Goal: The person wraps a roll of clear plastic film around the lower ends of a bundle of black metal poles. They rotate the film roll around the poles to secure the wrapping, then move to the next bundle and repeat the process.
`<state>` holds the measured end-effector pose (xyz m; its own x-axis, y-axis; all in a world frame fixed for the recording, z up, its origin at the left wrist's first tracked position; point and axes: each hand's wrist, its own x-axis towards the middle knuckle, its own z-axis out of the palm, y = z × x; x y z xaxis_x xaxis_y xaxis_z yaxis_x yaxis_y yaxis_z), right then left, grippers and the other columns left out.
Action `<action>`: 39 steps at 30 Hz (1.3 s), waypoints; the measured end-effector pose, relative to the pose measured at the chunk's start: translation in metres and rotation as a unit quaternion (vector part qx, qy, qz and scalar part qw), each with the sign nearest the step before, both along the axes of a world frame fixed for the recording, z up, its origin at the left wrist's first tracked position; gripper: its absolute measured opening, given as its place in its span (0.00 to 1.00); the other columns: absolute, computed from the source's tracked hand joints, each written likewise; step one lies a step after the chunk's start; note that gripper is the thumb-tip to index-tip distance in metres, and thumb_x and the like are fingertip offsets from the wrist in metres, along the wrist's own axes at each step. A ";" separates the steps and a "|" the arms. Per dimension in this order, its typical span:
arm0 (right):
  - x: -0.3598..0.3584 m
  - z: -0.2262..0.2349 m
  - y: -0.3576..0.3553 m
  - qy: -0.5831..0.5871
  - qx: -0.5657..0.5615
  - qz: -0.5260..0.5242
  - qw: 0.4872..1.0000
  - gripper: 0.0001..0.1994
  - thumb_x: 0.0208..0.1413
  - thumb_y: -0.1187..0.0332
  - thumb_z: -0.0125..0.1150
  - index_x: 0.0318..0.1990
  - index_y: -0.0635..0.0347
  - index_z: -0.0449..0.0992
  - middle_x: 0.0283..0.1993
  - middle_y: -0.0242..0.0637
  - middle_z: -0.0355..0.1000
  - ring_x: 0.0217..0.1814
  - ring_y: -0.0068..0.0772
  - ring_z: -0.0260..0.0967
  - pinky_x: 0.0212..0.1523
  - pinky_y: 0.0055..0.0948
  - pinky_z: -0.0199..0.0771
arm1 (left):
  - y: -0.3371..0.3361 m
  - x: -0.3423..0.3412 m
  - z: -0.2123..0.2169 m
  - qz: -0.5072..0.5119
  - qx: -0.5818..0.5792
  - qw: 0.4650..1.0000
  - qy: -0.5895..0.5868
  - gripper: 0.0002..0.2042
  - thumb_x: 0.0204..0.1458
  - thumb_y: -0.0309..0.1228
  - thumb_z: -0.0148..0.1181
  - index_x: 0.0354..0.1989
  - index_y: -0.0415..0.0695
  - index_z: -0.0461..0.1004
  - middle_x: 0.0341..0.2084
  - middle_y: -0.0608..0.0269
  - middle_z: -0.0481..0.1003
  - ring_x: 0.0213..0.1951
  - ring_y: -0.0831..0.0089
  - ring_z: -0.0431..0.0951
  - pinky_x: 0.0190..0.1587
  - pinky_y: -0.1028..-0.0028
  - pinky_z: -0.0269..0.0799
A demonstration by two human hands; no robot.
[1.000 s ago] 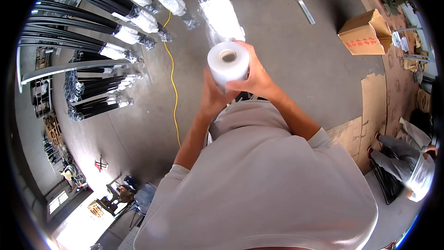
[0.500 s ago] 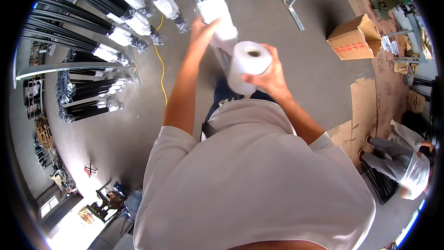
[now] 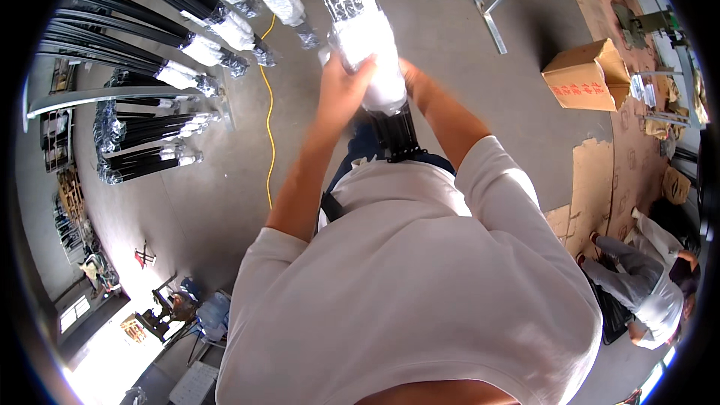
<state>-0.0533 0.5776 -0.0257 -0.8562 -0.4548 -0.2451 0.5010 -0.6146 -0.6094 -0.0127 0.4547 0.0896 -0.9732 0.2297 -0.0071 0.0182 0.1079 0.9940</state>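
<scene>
In front of my body a bundle of black rods (image 3: pixel 396 135) stands out, its middle wrapped in glossy white material and clear film (image 3: pixel 379 49). My left hand (image 3: pixel 345 86) is closed at the wrap's left side, its thumb lying toward the white surface and its other fingers partly hidden. A small pale edge shows beside those fingers; I cannot make out what it belongs to. My right hand (image 3: pixel 409 75) reaches round the right side of the bundle, and its fingers are hidden behind it. The film roll cannot be clearly seen.
More film-wrapped bundles of black rods (image 3: pixel 217 26) lie on racks at the left. A yellow cord (image 3: pixel 270 127) runs along the floor. To the right are an open cardboard box (image 3: pixel 581 79), a metal stand (image 3: pixel 487 15), cardboard sheets (image 3: pixel 592 180) and another person (image 3: pixel 649 285) bending down.
My right hand, which held the white film roll in plain view before the bundle, has gone round behind it, and the roll has dropped from clear sight. The bundle's black lower end now shows.
</scene>
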 end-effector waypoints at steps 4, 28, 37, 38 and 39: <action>0.021 -0.004 -0.017 -0.041 -0.034 0.000 0.999 0.24 0.43 0.70 0.55 0.50 0.70 0.63 0.47 0.45 0.67 0.46 0.38 0.66 0.44 0.31 0.69 | -0.009 0.003 0.012 0.036 -0.100 0.992 0.073 0.19 0.44 0.34 0.59 0.41 0.33 0.66 0.36 0.48 0.68 0.38 0.63 0.71 0.41 0.70 0.66; 0.053 0.008 0.019 -0.105 -0.126 0.081 0.983 0.25 0.52 0.58 0.44 0.51 0.71 0.62 0.51 0.45 0.64 0.53 0.41 0.61 0.55 0.37 0.58 | -0.053 0.050 -0.066 0.185 0.025 0.975 -0.123 0.32 0.33 0.25 0.64 0.49 0.36 0.56 0.41 0.55 0.64 0.44 0.71 0.66 0.45 0.72 0.66; 0.075 0.034 -0.001 0.142 0.143 -0.025 0.979 0.32 0.43 0.64 0.63 0.56 0.63 0.57 0.51 0.38 0.63 0.54 0.30 0.59 0.55 0.28 0.56 | -0.083 0.065 -0.102 0.208 0.156 0.945 -0.196 0.30 0.39 0.39 0.62 0.49 0.38 0.59 0.42 0.61 0.64 0.43 0.73 0.64 0.42 0.73 0.63; 0.077 0.039 -0.002 0.121 0.147 -0.017 0.982 0.32 0.43 0.67 0.64 0.56 0.63 0.57 0.50 0.37 0.63 0.53 0.29 0.59 0.54 0.27 0.57 | -0.089 0.080 -0.113 0.227 0.181 0.932 -0.215 0.30 0.39 0.40 0.61 0.50 0.38 0.59 0.42 0.61 0.64 0.44 0.74 0.63 0.43 0.73 0.63; 0.077 0.035 -0.002 0.115 0.143 -0.024 0.983 0.30 0.43 0.68 0.63 0.55 0.63 0.58 0.49 0.37 0.64 0.52 0.28 0.60 0.53 0.26 0.58 | -0.092 0.091 -0.117 0.211 0.160 0.948 -0.178 0.34 0.39 0.44 0.61 0.52 0.38 0.55 0.43 0.61 0.64 0.46 0.73 0.64 0.47 0.71 0.61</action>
<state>0.0232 0.5757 0.0094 -0.9228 -0.3529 -0.1546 0.3042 -0.4212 -0.8544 0.0784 0.3625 -0.0269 -0.9282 -0.1336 -0.3473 -0.3013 -0.2779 0.9121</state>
